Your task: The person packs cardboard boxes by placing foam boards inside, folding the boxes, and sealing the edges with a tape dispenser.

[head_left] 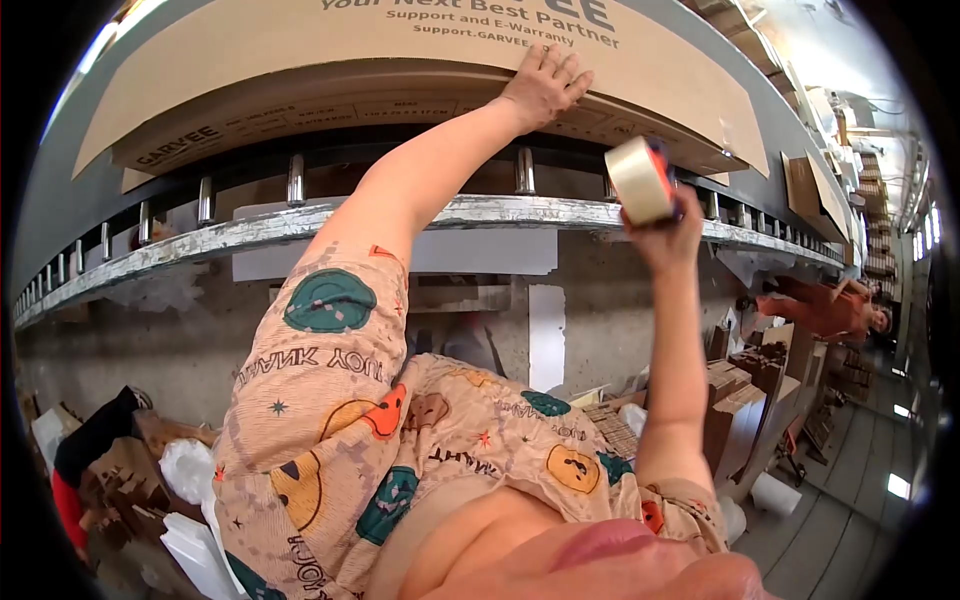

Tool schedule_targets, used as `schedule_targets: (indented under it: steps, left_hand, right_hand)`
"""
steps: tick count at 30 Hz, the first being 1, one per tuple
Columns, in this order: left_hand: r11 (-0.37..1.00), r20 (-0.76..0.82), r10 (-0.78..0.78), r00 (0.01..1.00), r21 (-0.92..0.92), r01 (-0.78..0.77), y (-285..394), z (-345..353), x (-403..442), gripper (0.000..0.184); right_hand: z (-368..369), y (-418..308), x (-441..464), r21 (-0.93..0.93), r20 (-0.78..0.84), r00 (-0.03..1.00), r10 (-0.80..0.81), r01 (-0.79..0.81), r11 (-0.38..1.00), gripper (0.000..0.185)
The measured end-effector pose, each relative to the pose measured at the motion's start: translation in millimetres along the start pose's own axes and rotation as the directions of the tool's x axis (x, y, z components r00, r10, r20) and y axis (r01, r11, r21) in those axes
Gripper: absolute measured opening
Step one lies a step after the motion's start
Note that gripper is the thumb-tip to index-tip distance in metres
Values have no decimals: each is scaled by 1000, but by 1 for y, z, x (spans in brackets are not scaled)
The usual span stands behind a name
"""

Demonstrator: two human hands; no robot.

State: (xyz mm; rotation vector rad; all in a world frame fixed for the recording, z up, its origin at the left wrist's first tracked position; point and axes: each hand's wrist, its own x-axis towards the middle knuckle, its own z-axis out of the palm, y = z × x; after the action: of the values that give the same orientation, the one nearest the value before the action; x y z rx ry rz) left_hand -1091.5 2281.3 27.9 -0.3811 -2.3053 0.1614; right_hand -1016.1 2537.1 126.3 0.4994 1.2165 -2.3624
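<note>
A long GARVEE cardboard carton (400, 75) lies lengthwise on a roller conveyor (560, 212) whose chipped white rail runs along the carton's near side. The carton's broad upper panel, printed "Your Next Best Partner" and "Support and E-Warranty", juts out past its near side wall.

The left hand (545, 88) rests on the near edge of that carton panel, by the end of the support web line; its grip is open, fingers a little spread, and it holds nothing. The right hand (665, 225) has its grip closed around a tape dispenser (642, 180), partly blurred, with a wide pale roll of tape and red and dark parts. The dispenser is just off the carton's near side, toward its right end; whether it touches the carton I cannot tell.

Beyond the carton's right end a smaller open cardboard box (815, 195) sits on the conveyor. Farther out past that end of the carton are a person in reddish-brown clothes (825, 308) and stacked flat cardboard (735, 400).
</note>
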Motion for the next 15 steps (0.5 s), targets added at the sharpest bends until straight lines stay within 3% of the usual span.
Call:
schedule_targets:
  steps: [1,2,3,4,5,6,8,9,10,11,13,15]
  left_hand:
    - [1000,4,2,1000,-1,-2,-1,0,-1,55]
    - [1000,11,0,1000,1,0,-2,0,-2,55]
    - [1000,9,-9,1000,8,9,-4,0,-2,55]
    - [1000,11,-3,1000,20,3,-4,0,-4,54]
    - [999,15,2,1000,37,-3,-6,-1,-5,53]
    - [998,19,1,1000,55,-2,-11,-2,-3,53]
    - [1000,-33,18,999,6,-18,-10,-5,-7,51]
    - [1000,-14,30,999,-3,-30,-8,-6,-11,51]
    - [997,6,51,999,48,-52,-9,-11,-13,51]
    - [992,10,61,998,114,-62,-15,-11,-10,51]
    - [999,-22,41,999,16,-41,-17,-8,-11,50]
    - [996,-69,-4,998,-91,-2,-16,-10,-12,47]
  right_hand:
    - [24,-19,21,-174,165,976,-145,174,969,44]
    - [51,-40,36,-406,151,965,-215,259,876,44]
    - [77,-65,60,-601,291,934,-208,348,720,51]
    - [114,-85,65,-762,318,892,-322,442,473,52]
    - [130,-110,100,-845,445,794,-413,525,99,56]
    - [151,-121,117,-844,533,735,-419,495,-206,61]
    - [167,-108,129,-885,322,917,-237,204,-418,64]
    - [140,-86,145,-774,346,929,-131,204,-600,61]
    - [118,-68,120,-799,414,904,-108,303,-520,59]
    - [88,-44,96,-763,525,828,-198,355,-540,58]
    - [35,0,55,-716,544,769,-337,215,-664,61]
    - [-4,51,32,-768,467,802,-373,160,-620,71]
